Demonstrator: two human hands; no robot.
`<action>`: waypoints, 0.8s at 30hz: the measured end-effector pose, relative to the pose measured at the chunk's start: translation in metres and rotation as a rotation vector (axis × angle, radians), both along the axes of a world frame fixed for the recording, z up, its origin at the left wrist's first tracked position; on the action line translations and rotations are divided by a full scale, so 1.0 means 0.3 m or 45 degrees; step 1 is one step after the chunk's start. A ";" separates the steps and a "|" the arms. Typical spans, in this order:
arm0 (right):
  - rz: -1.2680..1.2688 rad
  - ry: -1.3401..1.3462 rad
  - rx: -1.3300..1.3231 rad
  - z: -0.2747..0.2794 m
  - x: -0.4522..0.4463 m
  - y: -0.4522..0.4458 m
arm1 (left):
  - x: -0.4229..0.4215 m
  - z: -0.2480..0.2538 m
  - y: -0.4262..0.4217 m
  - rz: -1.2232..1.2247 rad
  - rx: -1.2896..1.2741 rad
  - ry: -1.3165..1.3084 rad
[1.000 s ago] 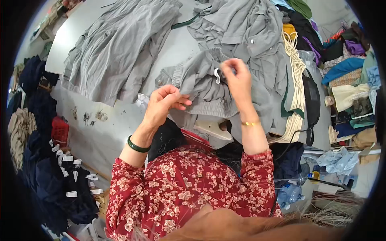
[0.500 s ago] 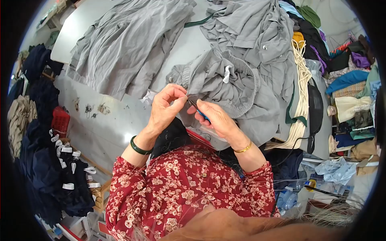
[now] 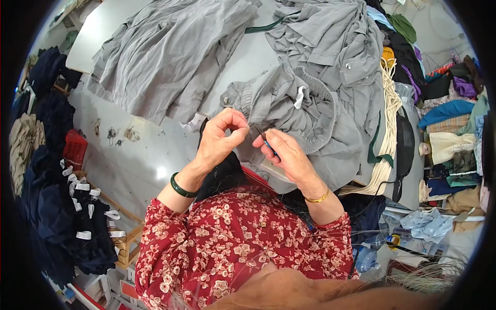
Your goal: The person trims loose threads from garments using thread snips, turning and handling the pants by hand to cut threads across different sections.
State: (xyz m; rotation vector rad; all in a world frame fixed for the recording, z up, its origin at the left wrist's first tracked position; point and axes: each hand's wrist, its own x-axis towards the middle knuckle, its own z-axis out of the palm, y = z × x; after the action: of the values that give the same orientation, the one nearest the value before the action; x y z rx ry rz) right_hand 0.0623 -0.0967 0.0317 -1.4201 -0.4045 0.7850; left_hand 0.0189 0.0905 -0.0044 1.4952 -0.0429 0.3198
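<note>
My left hand (image 3: 221,138) pinches thumb and forefinger together beside the waistband of a grey garment (image 3: 281,113). What lies in that pinch is too small to make out. Blue-handled thread snips (image 3: 267,143) sit in my right hand (image 3: 290,157), with the dark tip pointing up and left toward the left fingertips. The grey garment has a gathered elastic waist, spread in a ring just beyond my hands, and a white label (image 3: 299,97) shows inside it. Part of its near edge is hidden behind my right hand.
More grey garments (image 3: 170,62) lie across the table at the far left, with another grey pile (image 3: 330,46) at the far right. A bundle of cream cords (image 3: 388,119) hangs along the right side. Navy clothes (image 3: 51,206) and a red basket (image 3: 75,149) are at left.
The snips' tip and my right hand have shifted slightly right and down, off the waistband. My left hand has moved slightly right, still pinching. The whole view has shifted a little.
</note>
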 end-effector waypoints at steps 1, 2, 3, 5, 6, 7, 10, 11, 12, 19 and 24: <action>-0.001 -0.043 -0.014 0.022 -0.002 -0.001 | -0.004 0.011 -0.002 0.022 0.070 -0.019; -0.004 -0.087 -0.027 0.032 -0.002 -0.003 | -0.007 0.020 -0.005 0.043 0.141 -0.038; 0.001 -0.086 -0.053 0.029 0.007 0.000 | -0.011 0.025 -0.005 0.048 0.191 -0.064; 0.008 -0.089 -0.105 0.014 0.033 0.006 | -0.014 0.033 -0.008 0.059 0.291 -0.122; 0.024 -0.087 -0.129 0.005 0.038 0.002 | -0.012 0.034 -0.014 0.075 0.320 -0.152; 0.042 -0.082 -0.154 -0.005 0.042 0.004 | -0.012 0.033 -0.015 0.093 0.349 -0.179; 0.084 -0.092 -0.182 -0.015 0.045 0.011 | -0.015 0.032 -0.016 0.140 0.452 -0.244; 0.092 -0.103 -0.184 -0.016 0.047 0.010 | -0.014 0.032 -0.017 0.151 0.488 -0.267; 0.090 -0.101 -0.179 -0.014 0.047 0.011 | -0.014 0.033 -0.020 0.158 0.500 -0.259; 0.073 -0.145 -0.168 -0.006 0.044 0.018 | -0.015 0.025 -0.026 0.177 0.543 -0.261; 0.038 -0.117 -0.059 -0.016 0.048 0.007 | -0.026 0.022 -0.009 0.127 0.533 -0.261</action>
State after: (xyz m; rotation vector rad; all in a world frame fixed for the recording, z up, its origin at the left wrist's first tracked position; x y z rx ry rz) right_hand 0.0768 -0.0947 0.0270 -1.5004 -0.4817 0.7594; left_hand 0.0112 0.0877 0.0021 1.8770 -0.2097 0.5697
